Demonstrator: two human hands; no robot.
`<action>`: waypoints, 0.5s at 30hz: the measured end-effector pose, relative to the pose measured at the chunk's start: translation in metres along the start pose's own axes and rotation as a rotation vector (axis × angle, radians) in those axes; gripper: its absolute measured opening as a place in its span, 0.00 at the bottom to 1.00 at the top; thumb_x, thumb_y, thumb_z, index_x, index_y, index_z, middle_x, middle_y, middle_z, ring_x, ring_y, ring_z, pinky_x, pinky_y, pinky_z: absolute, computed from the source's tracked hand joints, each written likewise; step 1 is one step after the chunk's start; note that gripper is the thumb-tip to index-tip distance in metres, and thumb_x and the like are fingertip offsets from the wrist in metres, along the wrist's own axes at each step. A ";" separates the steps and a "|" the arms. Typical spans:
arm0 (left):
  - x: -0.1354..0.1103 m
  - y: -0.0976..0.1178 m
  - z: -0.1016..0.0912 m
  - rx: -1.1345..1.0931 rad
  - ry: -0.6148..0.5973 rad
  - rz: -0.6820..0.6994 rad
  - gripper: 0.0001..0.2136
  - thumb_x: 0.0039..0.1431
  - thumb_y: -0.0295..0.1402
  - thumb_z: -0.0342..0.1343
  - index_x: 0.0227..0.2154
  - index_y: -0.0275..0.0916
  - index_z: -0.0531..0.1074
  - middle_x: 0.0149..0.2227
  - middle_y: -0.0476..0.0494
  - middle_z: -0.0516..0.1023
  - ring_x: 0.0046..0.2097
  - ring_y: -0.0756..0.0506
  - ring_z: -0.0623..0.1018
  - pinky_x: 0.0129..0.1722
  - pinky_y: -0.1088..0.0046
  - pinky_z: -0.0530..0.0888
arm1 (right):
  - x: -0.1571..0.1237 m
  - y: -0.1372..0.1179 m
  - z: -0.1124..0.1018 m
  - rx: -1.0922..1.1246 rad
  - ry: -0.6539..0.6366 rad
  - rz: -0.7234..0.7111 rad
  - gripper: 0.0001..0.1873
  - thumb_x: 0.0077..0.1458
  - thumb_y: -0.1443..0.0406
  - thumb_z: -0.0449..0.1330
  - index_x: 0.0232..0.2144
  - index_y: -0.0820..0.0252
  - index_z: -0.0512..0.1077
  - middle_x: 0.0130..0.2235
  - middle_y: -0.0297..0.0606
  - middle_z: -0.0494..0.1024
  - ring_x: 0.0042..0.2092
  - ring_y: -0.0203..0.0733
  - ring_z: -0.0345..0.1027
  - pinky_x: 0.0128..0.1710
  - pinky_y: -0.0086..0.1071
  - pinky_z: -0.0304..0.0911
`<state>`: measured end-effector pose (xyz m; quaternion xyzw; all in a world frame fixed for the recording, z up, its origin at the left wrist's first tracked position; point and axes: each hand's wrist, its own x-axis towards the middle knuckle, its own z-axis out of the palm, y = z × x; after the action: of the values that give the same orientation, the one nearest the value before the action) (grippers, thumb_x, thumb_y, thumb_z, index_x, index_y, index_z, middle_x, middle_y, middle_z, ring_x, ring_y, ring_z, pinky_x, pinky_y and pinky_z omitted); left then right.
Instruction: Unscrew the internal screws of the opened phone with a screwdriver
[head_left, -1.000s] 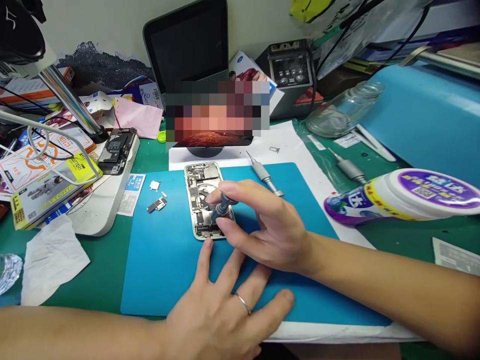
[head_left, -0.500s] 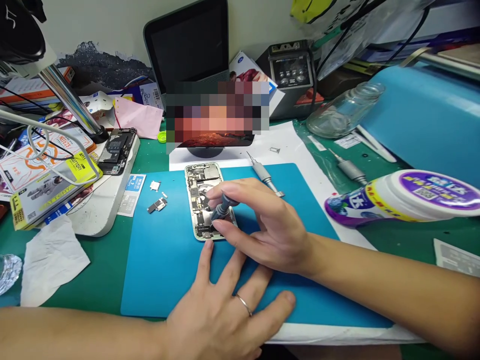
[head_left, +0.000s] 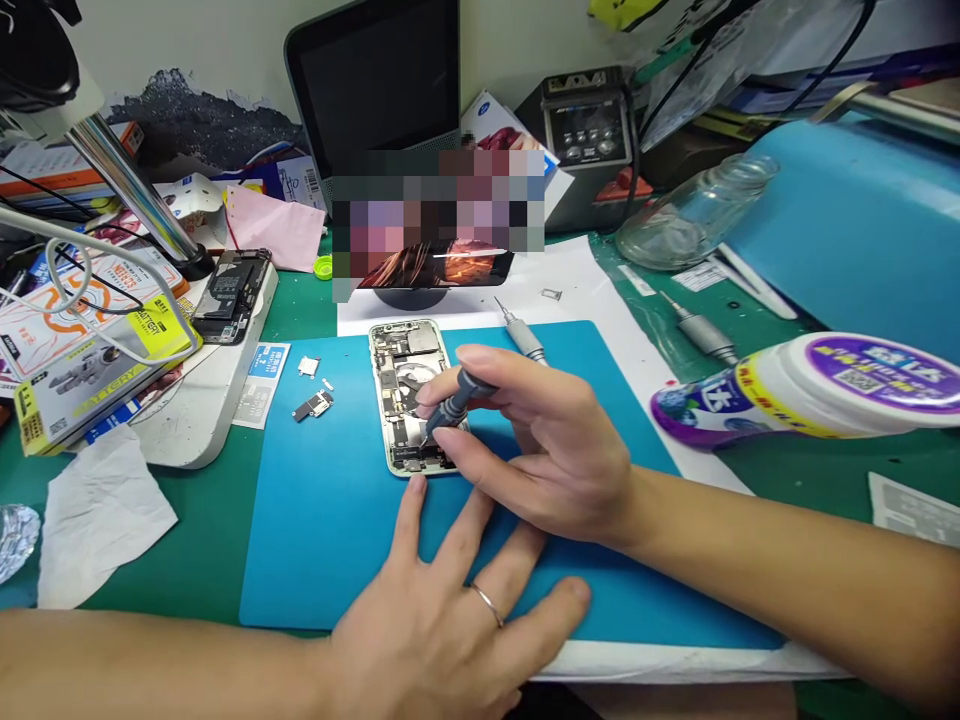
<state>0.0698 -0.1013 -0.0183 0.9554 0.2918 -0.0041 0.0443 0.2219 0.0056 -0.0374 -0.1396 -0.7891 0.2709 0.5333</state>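
Note:
An opened smartphone [head_left: 390,375] lies on the blue mat [head_left: 322,540], its inner parts bare. My right hand [head_left: 547,440] is closed around a dark grey precision screwdriver [head_left: 459,400], tilted with its tip down at the phone's lower part. My left hand [head_left: 457,590] rests flat on the mat with fingers spread, a ring on one of them. Its index fingertip touches the phone's bottom edge. Left of the phone lie small metal plates: a silver one [head_left: 308,366] and a dark bracket [head_left: 313,405].
Behind the phone a second screwdriver [head_left: 520,330] lies on the mat, and another [head_left: 701,332] lies to the right. A white and purple tub [head_left: 787,390] lies near my right forearm. A glass jar [head_left: 694,215] stands behind it. Battery boxes [head_left: 90,390] crowd the left.
In my right hand the screwdriver has tilted more, its top leaning to the right, and its tip now shows over the phone's lower part. My left hand has stayed in place.

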 end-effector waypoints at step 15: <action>-0.001 -0.002 0.000 -0.001 -0.002 0.005 0.33 0.66 0.47 0.55 0.69 0.45 0.54 0.71 0.36 0.55 0.67 0.26 0.57 0.58 0.30 0.67 | 0.005 -0.004 0.001 0.137 0.028 0.023 0.41 0.56 0.79 0.62 0.65 0.43 0.59 0.44 0.38 0.76 0.44 0.40 0.76 0.38 0.32 0.81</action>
<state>0.0676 -0.1007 -0.0182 0.9562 0.2893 -0.0048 0.0449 0.2188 0.0046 -0.0316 -0.1157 -0.7596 0.3286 0.5493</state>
